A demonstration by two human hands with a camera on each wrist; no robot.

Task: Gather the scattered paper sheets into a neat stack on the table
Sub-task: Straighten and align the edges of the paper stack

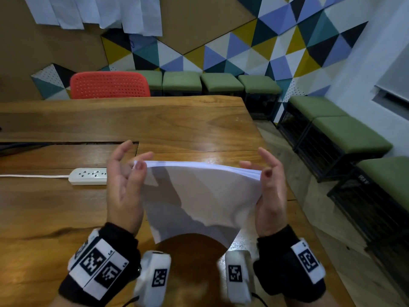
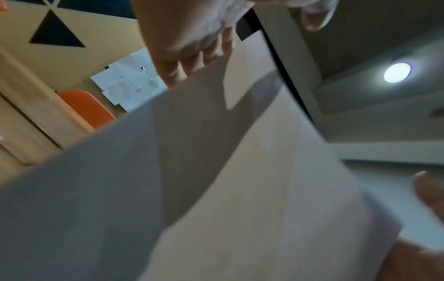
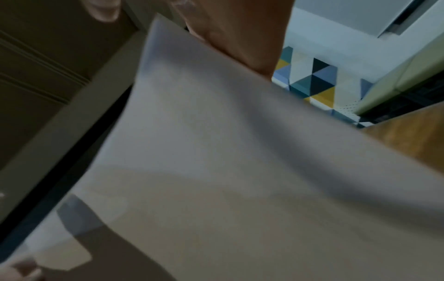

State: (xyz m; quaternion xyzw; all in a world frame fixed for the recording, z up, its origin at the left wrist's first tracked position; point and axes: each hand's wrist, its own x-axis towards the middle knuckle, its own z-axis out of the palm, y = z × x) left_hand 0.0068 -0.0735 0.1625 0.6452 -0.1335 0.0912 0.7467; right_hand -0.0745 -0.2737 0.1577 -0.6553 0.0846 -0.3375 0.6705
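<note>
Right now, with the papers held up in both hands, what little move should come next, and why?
Probably lower the paper stack and tap its bottom edge on the table: the left hand and right hand hold its sides in mid-air, and its lower edge looks uneven.

Head view: above and behind both wrists, facing forward and down over the table [image 1: 199,120] toward the far patterned wall [image 1: 276,41].

Left wrist view: very close under the sheets [image 2: 216,180], tilted up toward the ceiling light [image 2: 396,72].

Right wrist view: equally close, facing up and outward.

All three share the sheets; head and left wrist share the orange chair [image 1: 109,85].
</note>
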